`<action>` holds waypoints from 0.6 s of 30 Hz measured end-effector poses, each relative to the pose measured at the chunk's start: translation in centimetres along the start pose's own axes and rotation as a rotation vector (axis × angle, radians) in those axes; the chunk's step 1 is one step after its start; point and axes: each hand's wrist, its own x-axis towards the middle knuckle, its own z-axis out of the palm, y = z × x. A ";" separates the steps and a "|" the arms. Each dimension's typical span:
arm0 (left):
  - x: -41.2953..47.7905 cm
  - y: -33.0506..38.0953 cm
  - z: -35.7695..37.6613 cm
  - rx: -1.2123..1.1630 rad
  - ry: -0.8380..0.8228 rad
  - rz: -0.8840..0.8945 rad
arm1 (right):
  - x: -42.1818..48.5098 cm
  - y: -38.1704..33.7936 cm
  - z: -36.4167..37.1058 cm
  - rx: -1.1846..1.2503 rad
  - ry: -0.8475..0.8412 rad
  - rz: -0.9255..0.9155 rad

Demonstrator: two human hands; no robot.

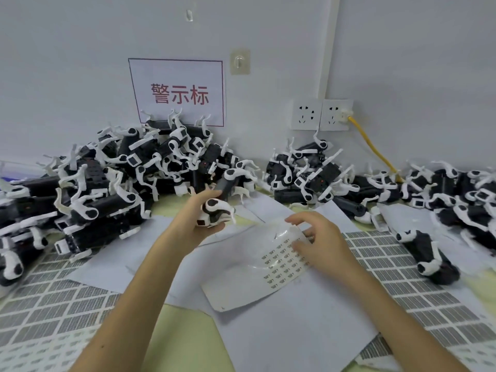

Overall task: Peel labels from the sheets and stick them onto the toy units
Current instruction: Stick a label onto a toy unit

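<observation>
My left hand (200,216) grips a black-and-white toy unit (217,208) above the table's middle. My right hand (319,237) rests on a curled white label sheet (257,275) with several small grey labels, its fingertips bent down onto the label rows. Whether a label is pinched between the fingers is hidden. A large heap of toy units (107,183) lies at the left against the wall. A smaller heap of units (306,173) sits at the back centre, and more units (461,200) spread to the right.
Label sheets with grey rectangles cover the near left (53,304) and right (389,264) of the table. Blank backing sheets (290,326) lie in the middle. One toy unit (426,256) lies alone at right. A yellow cable (373,146) runs from a wall socket (335,115).
</observation>
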 end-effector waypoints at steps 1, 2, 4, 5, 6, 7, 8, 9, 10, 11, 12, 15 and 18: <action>-0.2 -0.3 0.2 -0.049 -0.029 -0.013 | 0.0 -0.4 -0.1 0.057 0.024 0.007; -0.4 -0.7 0.5 -0.075 -0.059 -0.017 | 0.1 -0.7 -0.3 0.076 0.045 0.009; -0.6 -1.3 1.1 -0.062 -0.122 -0.009 | 0.2 -1.0 -0.6 0.101 0.063 -0.002; -0.6 -1.5 1.4 -0.060 -0.166 -0.005 | 0.1 -1.1 -0.7 0.133 0.067 -0.009; -0.6 -1.8 1.6 -0.073 -0.217 0.002 | 0.0 -1.0 -0.7 0.174 0.072 -0.019; -0.7 -2.0 1.8 -0.081 -0.265 0.012 | -0.2 -0.8 -0.7 0.214 0.083 -0.027; -1.0 -2.1 2.1 -0.065 -0.307 0.031 | -0.4 -0.6 -0.6 0.238 0.097 -0.041; -1.1 -2.2 2.2 -0.021 -0.339 0.055 | -0.6 -0.4 -0.5 0.238 0.113 -0.058; -1.3 -2.3 2.4 0.035 -0.368 0.076 | -0.7 -0.2 -0.3 0.223 0.126 -0.077; -1.4 -2.5 2.5 0.087 -0.403 0.086 | -0.7 -0.1 -0.2 0.203 0.134 -0.095; -1.6 -2.7 2.6 0.127 -0.449 0.078 | -0.7 0.0 -0.2 0.189 0.144 -0.113; -2.2 -3.1 3.1 0.208 -0.549 0.053 | -0.8 -0.2 -0.2 0.185 0.207 -0.156; -2.5 -3.7 3.6 0.242 -0.549 0.059 | -1.1 -0.2 -0.3 0.187 0.238 -0.175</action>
